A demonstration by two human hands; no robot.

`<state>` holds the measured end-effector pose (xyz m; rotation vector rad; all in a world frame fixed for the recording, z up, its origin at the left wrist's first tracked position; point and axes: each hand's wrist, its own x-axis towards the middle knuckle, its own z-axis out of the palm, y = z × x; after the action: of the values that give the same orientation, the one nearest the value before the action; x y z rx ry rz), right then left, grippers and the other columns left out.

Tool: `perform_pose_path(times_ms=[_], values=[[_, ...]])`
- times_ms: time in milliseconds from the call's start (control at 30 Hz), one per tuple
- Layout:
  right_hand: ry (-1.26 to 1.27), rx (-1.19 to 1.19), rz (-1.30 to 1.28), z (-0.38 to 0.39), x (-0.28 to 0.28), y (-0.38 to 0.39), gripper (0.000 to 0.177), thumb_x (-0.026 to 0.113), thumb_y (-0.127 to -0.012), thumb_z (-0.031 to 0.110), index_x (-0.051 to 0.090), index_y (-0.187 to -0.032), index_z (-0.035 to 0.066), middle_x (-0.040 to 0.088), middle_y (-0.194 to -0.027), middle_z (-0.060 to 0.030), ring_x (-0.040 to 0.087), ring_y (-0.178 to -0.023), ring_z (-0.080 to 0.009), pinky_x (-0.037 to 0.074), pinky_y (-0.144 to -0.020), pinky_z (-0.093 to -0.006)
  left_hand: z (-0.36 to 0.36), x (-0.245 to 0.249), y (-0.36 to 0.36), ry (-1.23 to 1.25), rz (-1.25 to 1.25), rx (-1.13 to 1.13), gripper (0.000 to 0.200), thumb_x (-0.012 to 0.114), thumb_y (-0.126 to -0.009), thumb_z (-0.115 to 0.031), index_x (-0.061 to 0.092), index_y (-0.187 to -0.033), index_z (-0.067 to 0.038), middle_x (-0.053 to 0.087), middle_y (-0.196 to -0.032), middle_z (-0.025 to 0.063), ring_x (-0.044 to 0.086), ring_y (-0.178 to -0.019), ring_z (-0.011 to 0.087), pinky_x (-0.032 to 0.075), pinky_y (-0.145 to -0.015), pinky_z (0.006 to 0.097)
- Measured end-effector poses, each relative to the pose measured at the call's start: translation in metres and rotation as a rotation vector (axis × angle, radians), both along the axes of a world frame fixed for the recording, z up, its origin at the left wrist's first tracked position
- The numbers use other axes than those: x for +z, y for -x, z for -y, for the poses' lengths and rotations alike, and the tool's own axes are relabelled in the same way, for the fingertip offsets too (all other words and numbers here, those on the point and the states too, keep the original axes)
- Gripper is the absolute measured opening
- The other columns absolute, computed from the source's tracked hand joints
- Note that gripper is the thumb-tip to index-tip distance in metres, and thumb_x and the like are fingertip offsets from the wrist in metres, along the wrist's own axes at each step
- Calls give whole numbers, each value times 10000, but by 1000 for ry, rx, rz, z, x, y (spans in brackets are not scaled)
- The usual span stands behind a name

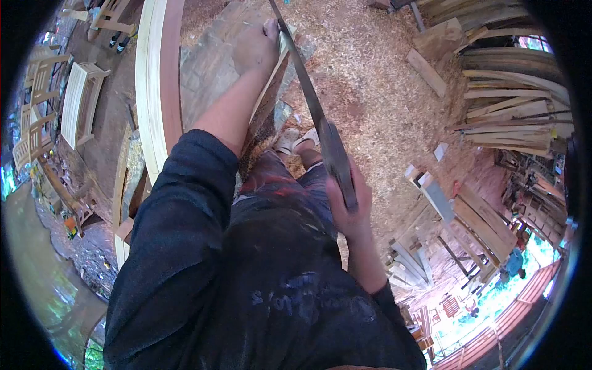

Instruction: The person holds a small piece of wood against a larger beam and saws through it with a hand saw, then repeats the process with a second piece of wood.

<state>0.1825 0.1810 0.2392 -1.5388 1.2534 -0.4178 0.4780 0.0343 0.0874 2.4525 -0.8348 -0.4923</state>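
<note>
My right hand (351, 200) is closed around the dark handle of a handsaw (306, 83). Its long, narrow blade slants up and left, past the top edge of the view; I cannot make out its teeth. My left hand (254, 50) is closed, thumb uppermost, just left of the blade, over the pale edge of a wooden board (285, 44). What its fingers hold is hidden. To the left of that hand runs a long, curved wooden beam (161, 74) with a pale and a reddish strip.
Wood shavings cover the floor (382, 92) around my feet (296, 140). A stack of curved planks (512, 92) stands at right, and more boards (484, 216) lean below it. Slatted wooden furniture (82, 102) stands at far left. A loose board (427, 73) lies on the shavings.
</note>
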Motion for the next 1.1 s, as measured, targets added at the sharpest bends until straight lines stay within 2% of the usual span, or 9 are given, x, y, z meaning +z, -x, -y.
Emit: perform_pose_path(times_ms=[67, 167, 300, 433, 600, 700, 900, 967, 1100], values=[[19, 3, -22, 34, -20, -39, 602, 718, -1007, 265, 530, -1510, -7, 749, -1077, -158, 748, -928, -269, 574, -837, -382, -1, -1, 1, -16, -5, -3, 561, 531, -1044, -582, 771, -998, -76, 760, -1052, 226, 718, -1006, 453, 549, -875, 563], [-192, -129, 145, 58, -39, -68, 582, 720, -1000, 247, 535, -1484, -16, 745, -1053, -166, 754, -918, -317, 571, -827, -385, -1, -1, 0, -26, 15, -12, 567, 530, -1048, -574, 770, -988, -64, 757, -1069, 225, 716, -1008, 452, 547, -875, 564], [93, 28, 41, 19, -20, -17, 574, 713, -1003, 232, 533, -1491, -12, 742, -1065, -165, 751, -964, -291, 566, -868, -377, -2, -3, -2, 5, 19, -26, 578, 531, -1051, -582, 772, -980, -61, 759, -1058, 223, 720, -1010, 449, 550, -873, 557], [-90, 8, -25, -20, 18, 28, 573, 710, -1000, 211, 530, -1500, -5, 733, -1112, -171, 746, -1019, -288, 562, -917, -377, 1, -9, -1, -23, 18, -6, 598, 529, -1051, -615, 778, -973, -76, 769, -1018, 226, 733, -1007, 444, 555, -876, 543], [-16, 22, 16, 53, -26, -47, 583, 726, -987, 226, 533, -1492, 8, 743, -1062, -210, 754, -957, -279, 575, -885, -394, 0, 3, 3, -30, -22, -3, 601, 536, -1046, -606, 773, -972, -59, 762, -1024, 236, 727, -980, 453, 555, -874, 549], [-170, -58, 88, 88, -31, -91, 579, 723, -992, 237, 528, -1486, 5, 741, -1069, -246, 766, -968, -312, 576, -878, -400, -2, 8, 3, -54, -2, -21, 555, 553, -1046, -563, 773, -961, -61, 753, -1036, 233, 717, -968, 457, 552, -860, 561], [18, 27, -38, 15, -9, -18, 581, 715, -1004, 205, 504, -1513, 21, 747, -1147, -244, 771, -1039, -326, 572, -903, -418, 1, 5, 3, -46, -45, 15, 562, 549, -1049, -571, 755, -939, -60, 750, -1030, 215, 714, -971, 445, 547, -838, 562], [-83, 2, -63, -12, 22, 4, 600, 716, -993, 161, 487, -1532, 31, 742, -1178, -244, 767, -1073, -350, 568, -919, -428, 2, 12, 5, -61, -55, 20, 560, 542, -1056, -565, 742, -936, -56, 748, -1022, 210, 711, -967, 444, 544, -830, 563], [8, 33, -38, 8, 15, -16, 594, 714, -994, 196, 495, -1517, 18, 740, -1135, -252, 765, -1024, -392, 572, -905, -433, 1, 10, 0, -17, -66, -34, 542, 578, -1049, -562, 742, -1007, -47, 755, -1038, 242, 719, -1001, 461, 548, -869, 544]])
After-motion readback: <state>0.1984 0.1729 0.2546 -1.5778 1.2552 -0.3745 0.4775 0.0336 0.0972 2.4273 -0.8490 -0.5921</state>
